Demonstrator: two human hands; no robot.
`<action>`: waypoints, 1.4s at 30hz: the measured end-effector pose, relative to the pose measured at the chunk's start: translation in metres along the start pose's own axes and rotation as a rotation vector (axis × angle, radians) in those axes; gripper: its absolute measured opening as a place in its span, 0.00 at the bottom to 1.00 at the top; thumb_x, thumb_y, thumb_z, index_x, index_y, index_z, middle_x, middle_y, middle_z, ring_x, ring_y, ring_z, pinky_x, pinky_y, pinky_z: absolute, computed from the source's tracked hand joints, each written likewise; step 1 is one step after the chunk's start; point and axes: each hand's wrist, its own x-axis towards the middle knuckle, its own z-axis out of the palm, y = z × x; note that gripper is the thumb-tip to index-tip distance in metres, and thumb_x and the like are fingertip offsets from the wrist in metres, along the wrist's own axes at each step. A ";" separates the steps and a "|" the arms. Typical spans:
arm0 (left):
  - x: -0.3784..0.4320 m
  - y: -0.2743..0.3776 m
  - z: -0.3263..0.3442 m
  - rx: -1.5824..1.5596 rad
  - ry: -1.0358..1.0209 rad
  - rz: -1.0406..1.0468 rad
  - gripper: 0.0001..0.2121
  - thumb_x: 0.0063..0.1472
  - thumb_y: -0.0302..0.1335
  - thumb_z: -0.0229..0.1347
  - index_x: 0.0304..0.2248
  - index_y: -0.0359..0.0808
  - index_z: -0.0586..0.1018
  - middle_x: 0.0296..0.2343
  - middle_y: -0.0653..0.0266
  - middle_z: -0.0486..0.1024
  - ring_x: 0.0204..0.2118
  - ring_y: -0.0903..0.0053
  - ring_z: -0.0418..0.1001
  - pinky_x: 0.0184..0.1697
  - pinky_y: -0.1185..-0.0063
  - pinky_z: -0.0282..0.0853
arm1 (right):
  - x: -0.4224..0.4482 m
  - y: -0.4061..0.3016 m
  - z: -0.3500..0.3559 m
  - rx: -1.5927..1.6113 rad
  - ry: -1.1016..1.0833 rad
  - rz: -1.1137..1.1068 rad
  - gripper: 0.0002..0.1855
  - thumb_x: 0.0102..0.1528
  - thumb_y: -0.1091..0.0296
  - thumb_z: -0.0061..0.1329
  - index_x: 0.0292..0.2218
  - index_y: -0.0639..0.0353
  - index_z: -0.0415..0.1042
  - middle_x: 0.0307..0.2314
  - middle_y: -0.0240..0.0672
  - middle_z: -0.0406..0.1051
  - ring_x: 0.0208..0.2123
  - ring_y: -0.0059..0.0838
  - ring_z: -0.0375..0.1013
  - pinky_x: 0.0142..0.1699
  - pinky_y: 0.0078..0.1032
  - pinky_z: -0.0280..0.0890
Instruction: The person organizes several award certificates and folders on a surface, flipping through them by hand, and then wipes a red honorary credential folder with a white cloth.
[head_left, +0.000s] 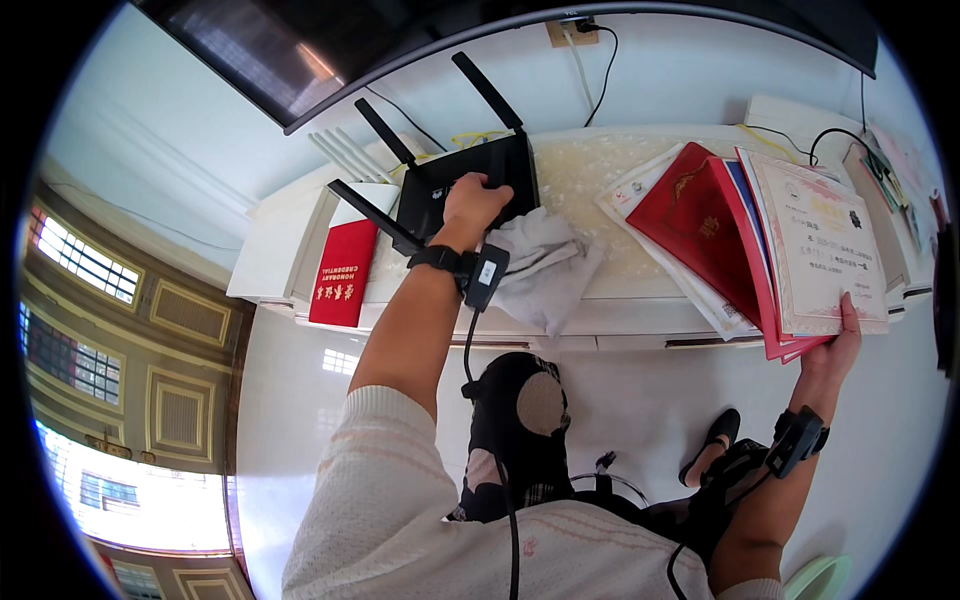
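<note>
My left hand is over the top of a black Wi-Fi router, fingers curled near a dark strip that looks like a folded antenna. Whether it grips that part or only rests there is unclear. Three of the router's antennas stick out from its edges. A crumpled grey-white cloth lies beside that wrist, draping over the cabinet's front edge. At the right, my right hand holds the lower edge of a fanned stack of paper certificates and red folders, thumb on top. A red certificate folder leans open at the stack's left.
A long white cabinet with a marbled top runs along the wall under a television. Left of the router lie a red certificate booklet and a white router. Cables hang from a wall socket. Black cords run from my wrist devices.
</note>
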 end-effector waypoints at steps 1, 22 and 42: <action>0.010 -0.009 -0.001 -0.144 -0.068 -0.053 0.23 0.47 0.40 0.59 0.39 0.30 0.75 0.26 0.60 0.77 0.28 0.73 0.75 0.35 0.79 0.69 | 0.000 0.001 0.002 0.004 0.007 0.008 0.26 0.56 0.71 0.42 0.54 0.64 0.54 0.49 0.45 0.62 0.50 0.42 0.64 0.54 0.41 0.61; -0.091 -0.016 -0.018 -0.938 0.248 0.046 0.16 0.49 0.23 0.62 0.37 0.35 0.70 0.32 0.69 0.66 0.34 0.84 0.66 0.37 0.85 0.64 | 0.001 0.005 -0.001 0.009 -0.026 0.024 0.27 0.55 0.73 0.43 0.55 0.63 0.53 0.49 0.45 0.62 0.50 0.42 0.64 0.54 0.41 0.61; -0.131 0.013 0.006 -0.181 0.229 0.589 0.16 0.52 0.25 0.57 0.41 0.35 0.73 0.34 0.56 0.73 0.36 0.63 0.72 0.39 0.74 0.68 | 0.003 0.014 0.001 -0.005 -0.048 0.040 0.27 0.55 0.73 0.43 0.55 0.63 0.52 0.50 0.46 0.61 0.51 0.42 0.63 0.55 0.43 0.60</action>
